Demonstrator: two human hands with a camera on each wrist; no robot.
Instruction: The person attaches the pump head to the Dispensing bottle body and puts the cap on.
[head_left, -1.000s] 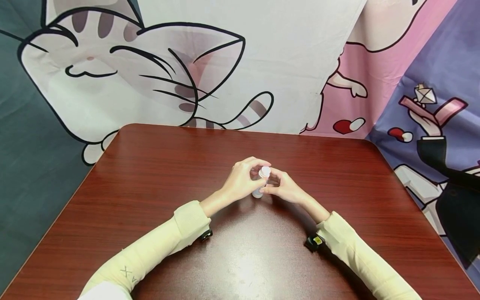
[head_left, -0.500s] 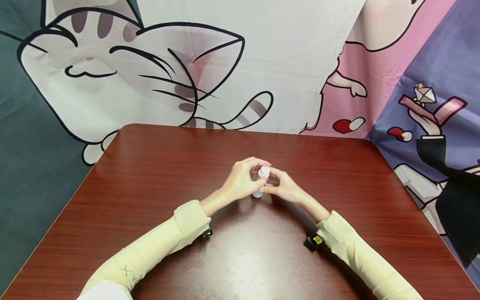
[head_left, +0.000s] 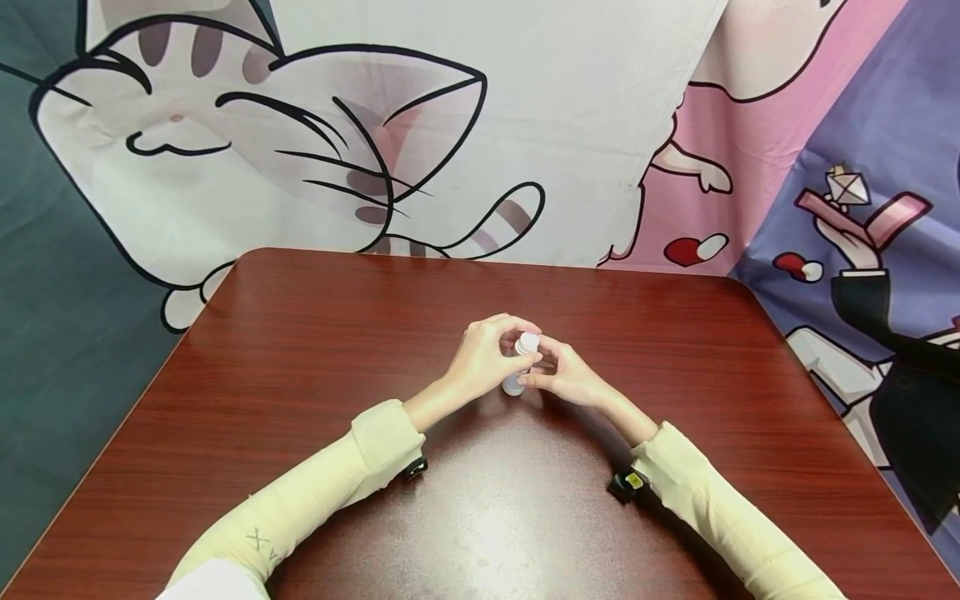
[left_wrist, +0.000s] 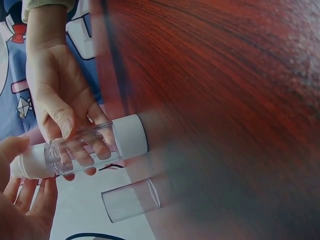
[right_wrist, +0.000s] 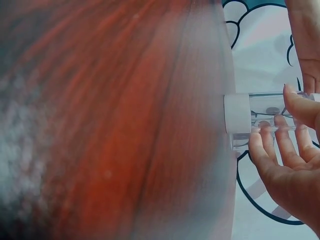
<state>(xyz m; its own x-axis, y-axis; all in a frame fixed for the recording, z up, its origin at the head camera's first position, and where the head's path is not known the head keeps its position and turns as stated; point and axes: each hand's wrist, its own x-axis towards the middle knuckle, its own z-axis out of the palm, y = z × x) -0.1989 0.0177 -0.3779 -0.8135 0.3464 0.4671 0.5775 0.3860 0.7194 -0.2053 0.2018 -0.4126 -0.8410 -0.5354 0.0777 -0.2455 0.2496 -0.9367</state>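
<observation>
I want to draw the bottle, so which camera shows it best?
The left wrist view: the bottle is big there, its white cap, clear body and white base all showing. The head view shows it tiny, partly behind the left hand. The right wrist view shows the white base but cuts off the top.

clear bottle (left_wrist: 108, 143) | white top (left_wrist: 35, 162), white base (left_wrist: 131, 136) | upright on table (head_left: 360, 333) | clear cylinder (left_wrist: 129, 201) upright near it

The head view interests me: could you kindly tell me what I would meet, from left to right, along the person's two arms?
Left sleeve, left wrist camera, left hand, white-topped bottle, right hand, right wrist camera, right sleeve.
</observation>
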